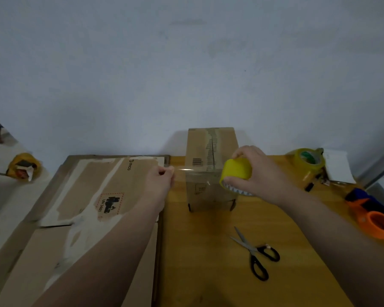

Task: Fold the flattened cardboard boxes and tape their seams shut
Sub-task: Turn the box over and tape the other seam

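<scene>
**Tape strip drawn across folded box, both hands engaged**

While both arms reach forward over the worktop [208, 251], the right hand [256, 173] is wrapped around a yellow tape roll [236, 170], fingers over its top and thumb underneath, with the roll's serrated cutting edge showing just below the thumb. Directly to the left of that hand, a clear tape strip [193, 170] runs level from the roll to the left hand [161, 177], which pinches the strip's free end between thumb and fingertips. Between the two hands and just beyond them stands the folded cardboard box [211, 169], upright, its top seam running away from the person and already carrying tape. The strip crosses in front of the box near its top front edge; whether it touches the cardboard cannot be told.

Under the left forearm and to that hand's left lie flattened cardboard boxes [87, 196], stacked, the top sheet bearing torn tape residue and a printed label. Below the right hand, nearer the person, black-handled scissors [256, 253] lie on the worktop with blades partly open. To the right of the right hand sits a second yellow tape roll [307, 161], and further right and nearer, an orange and blue tape dispenser [372, 216].
</scene>
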Tool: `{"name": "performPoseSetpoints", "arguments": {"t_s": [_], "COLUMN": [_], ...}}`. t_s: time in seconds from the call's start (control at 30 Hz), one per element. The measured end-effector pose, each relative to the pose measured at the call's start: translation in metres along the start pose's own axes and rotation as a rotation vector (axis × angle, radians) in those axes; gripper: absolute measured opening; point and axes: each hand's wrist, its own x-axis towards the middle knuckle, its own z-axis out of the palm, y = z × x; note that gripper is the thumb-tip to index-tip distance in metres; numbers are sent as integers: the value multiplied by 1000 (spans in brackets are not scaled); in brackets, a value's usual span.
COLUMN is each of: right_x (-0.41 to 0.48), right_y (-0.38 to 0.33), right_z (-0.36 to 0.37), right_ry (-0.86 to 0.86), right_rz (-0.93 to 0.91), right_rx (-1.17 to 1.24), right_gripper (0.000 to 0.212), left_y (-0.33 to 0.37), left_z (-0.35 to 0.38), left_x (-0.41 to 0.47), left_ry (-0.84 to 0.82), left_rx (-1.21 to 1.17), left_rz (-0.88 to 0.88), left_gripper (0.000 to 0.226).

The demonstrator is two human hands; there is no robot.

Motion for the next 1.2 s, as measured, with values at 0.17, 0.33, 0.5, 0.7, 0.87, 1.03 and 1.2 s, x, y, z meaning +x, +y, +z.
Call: {"name": "performPoseSetpoints", "arguments": {"t_s": [0.17, 0.33, 0.5, 0.7, 0.87, 1.03, 1.2], "right_x": [28, 44, 51, 54, 56, 60, 60], "right_y": [-21, -29, -30, -29, -31, -34, -33], "right_z": [-8, 3, 9, 17, 22, 24, 24], "right_ry": [-28, -102, -115, -135, -135, -150, -142], "right_rz": [-135, -188, -180, -167, -161, -135, -129], "right_rx": [-312, -464, -495, -516, -502, -488, -472], "right_gripper": [61, 66, 66, 62, 61, 61, 60], "left_y": [-1, -4, -7, -18, -32, -42, -53], "left_z": [5, 3, 1, 6, 18, 26, 12], "left_x": [8, 6, 6, 15, 25, 27, 38], "left_ry": [23, 25, 32, 30, -39, -116, -92], "left_rx": [-84, -159, -132, -75, 4, -37, 163], "left_rz": [-50, -78, -67, -153, -272, -453, -445], "left_gripper": [11, 7, 6, 10, 15, 42, 70]}}
